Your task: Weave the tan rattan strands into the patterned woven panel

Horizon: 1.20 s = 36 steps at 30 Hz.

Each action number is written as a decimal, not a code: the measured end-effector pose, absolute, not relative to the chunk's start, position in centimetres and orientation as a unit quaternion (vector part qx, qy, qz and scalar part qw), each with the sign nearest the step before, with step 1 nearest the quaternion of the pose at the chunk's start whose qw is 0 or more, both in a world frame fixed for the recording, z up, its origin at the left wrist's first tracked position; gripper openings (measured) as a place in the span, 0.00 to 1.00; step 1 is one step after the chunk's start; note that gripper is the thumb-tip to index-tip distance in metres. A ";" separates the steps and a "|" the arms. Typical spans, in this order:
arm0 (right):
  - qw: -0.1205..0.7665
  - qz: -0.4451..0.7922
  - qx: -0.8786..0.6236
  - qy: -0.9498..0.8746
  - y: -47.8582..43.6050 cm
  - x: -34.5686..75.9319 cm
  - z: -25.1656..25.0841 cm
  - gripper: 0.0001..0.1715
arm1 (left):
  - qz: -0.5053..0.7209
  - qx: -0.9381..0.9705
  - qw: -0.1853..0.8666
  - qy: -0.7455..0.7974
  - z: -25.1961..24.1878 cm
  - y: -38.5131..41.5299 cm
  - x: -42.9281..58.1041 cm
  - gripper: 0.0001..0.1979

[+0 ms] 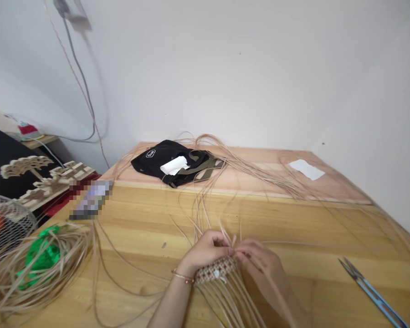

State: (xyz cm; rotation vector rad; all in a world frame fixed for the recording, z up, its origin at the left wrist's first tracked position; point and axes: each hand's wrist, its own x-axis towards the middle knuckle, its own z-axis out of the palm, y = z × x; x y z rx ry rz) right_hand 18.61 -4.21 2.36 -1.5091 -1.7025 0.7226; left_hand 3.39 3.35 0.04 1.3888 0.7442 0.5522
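Observation:
A small woven piece (216,270) of beige cane-like strands lies at the front of the table, with long loose strands (225,298) fanning out toward me and others running away to the back. My left hand (210,249) rests over its far edge, thumb and fingers pinched on a strand near the right corner. Close against it, my right hand (259,259) pinches a strand at that same corner; it is slightly blurred. The fingertips of both hands nearly meet. A small white bit (217,274) sits on the weave.
A coil of strands (71,246) with green plastic (43,255) lies at left. Blue-handled thread snips (372,289) lie at right. Farther back are a black bag (157,159), a white roll (174,165), a paper piece (306,169) and more strands (253,168). A fan (7,228) stands far left.

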 end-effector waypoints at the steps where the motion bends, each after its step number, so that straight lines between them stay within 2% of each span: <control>1: 0.386 0.308 -0.605 -0.624 -3.9 18.7 2.1 0.10 | 0.246 0.615 0.673 0.329 0.1 3.4 3.4 0.07; 5: 0.420 0.396 -0.638 -0.510 -2.7 18.9 1.1 0.10 | 0.248 0.613 0.671 0.336 0.6 3.3 3.3 0.04; 9: 0.435 0.422 -0.635 -0.478 -2.1 18.8 0.4 0.10 | 0.238 0.619 0.670 0.334 0.8 3.2 3.2 0.06; 16: 0.439 0.420 -0.624 -0.490 -2.4 18.9 0.8 0.09 | 0.241 0.619 0.668 0.335 0.4 3.2 3.3 0.10; 18: 0.438 0.421 -0.586 -0.536 -2.7 19.3 1.4 0.07 | 0.240 0.617 0.671 0.333 0.4 3.2 3.3 0.10; 20: 0.429 0.425 -0.515 -0.609 -2.8 19.9 2.2 0.10 | 0.239 0.616 0.671 0.337 0.4 3.2 3.3 0.10; 24: 0.381 0.362 -0.453 -0.720 -1.9 20.8 3.0 0.22 | 0.233 0.607 0.680 0.340 0.4 3.2 3.3 0.09; 30: 0.235 0.246 -0.449 -0.826 0.2 20.2 3.5 0.27 | 0.222 0.612 0.688 0.319 0.3 3.3 3.2 0.09; 32: 0.204 0.242 -0.459 -0.830 0.5 19.8 4.2 0.27 | 0.222 0.609 0.693 0.314 0.3 3.3 3.2 0.10; 36: 0.204 0.224 -0.483 -0.821 0.8 19.5 5.1 0.19 | 0.224 0.614 0.682 0.328 0.1 3.4 3.2 0.10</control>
